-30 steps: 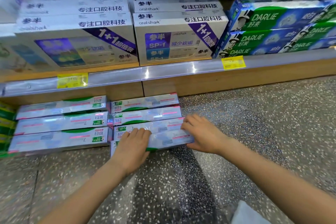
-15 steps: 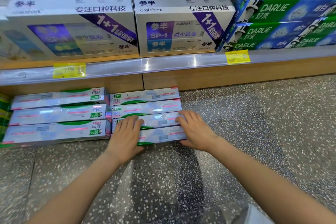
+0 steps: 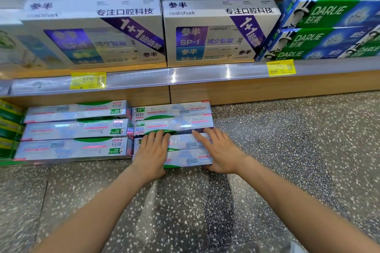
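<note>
Several long white-and-green toothpaste boxes lie side by side on the speckled floor, against the shelf base. My left hand (image 3: 152, 154) rests flat on the left end of the two nearest boxes, fingers straight and pointing at the shelf. My right hand (image 3: 222, 152) lies on their right end, fingers spread over the top, thumb at the front edge. Between my hands show the nearest box (image 3: 189, 159) and the one behind it (image 3: 185, 141). Two more boxes (image 3: 172, 118) lie beyond my fingertips.
A second row of three like boxes (image 3: 72, 150) lies to the left. Above, the shelf rail (image 3: 185, 77) carries yellow price tags. Large white oralshark cartons (image 3: 205, 37) and green Darlie packs (image 3: 329, 26) stand on the shelf. Clear plastic wrap (image 3: 174, 201) lies on the floor between my arms.
Both hands have slid forward with the nearest boxes, closing them up against the row by the shelf base. My view has moved closer to the shelf.
</note>
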Motion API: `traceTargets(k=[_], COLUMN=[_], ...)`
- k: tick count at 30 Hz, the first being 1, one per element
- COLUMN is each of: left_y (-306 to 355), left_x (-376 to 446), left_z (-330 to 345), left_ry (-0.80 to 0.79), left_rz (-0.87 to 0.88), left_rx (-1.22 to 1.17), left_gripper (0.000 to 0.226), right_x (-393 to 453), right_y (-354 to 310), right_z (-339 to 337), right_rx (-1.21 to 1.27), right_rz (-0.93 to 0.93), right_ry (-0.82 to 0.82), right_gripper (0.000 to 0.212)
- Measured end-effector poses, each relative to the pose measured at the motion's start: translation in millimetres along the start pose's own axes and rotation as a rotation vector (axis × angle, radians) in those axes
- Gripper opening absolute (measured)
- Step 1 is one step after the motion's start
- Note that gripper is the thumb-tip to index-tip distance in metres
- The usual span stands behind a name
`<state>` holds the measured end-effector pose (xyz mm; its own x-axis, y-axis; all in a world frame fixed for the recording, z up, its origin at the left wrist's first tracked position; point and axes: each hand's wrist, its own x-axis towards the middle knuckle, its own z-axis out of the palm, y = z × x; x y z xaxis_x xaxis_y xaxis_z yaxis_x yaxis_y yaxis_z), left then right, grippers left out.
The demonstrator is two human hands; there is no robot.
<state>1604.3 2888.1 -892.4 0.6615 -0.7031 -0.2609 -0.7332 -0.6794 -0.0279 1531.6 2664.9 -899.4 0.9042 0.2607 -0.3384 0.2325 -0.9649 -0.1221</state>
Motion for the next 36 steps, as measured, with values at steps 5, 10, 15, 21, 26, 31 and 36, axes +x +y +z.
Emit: traceTargets(k=[5,10,15,21,26,31,36], left_y=[-3.5,7.9,6.0,-2.9,-19.3,-26.1,-12.4], left_x=[-6.2,-19.7,-56.2,-176.5,-303.5,-442.7,-587.5], left_z=[5.0,-84.1,-286.2,-569.7,-759.1,-878.3,-915.4], left_ry=[0.047,0.125,0.223,0.221,0.384,0.558,0.633], left_rz=[0.046,0.08,0.062,-0.096,-0.233,-0.509,-0.776], left_rx=[-0.036,-0.069,-0.064,-0.06,0.037,0.118,0.293], left_gripper=[0.108,0.108,0.104,0.104,0.106,0.101,0.095], right_x=[-6.4,-48.0,-113.8,-208.7,-267.6,-297.4,-324.6], right_y=[-1.9,9.1,5.4,-56.8,-131.4,-230.6,-351.9], right_z=[-5.6,-95.1,-290.8,-558.3,-751.2,-892.4,-953.6], right_rx=[0.041,-0.025,-0.049,-0.135,-0.18,-0.183,-0.185], right_rz=[-0.015,-0.024,-0.047,-0.151,-0.321,-0.649,-1.016], right_ry=[0.01,0.125,0.252,0.356,0.493,0.696,0.874], right_gripper=[0.1,0.11,0.105,0.094,0.095,0.091,0.078])
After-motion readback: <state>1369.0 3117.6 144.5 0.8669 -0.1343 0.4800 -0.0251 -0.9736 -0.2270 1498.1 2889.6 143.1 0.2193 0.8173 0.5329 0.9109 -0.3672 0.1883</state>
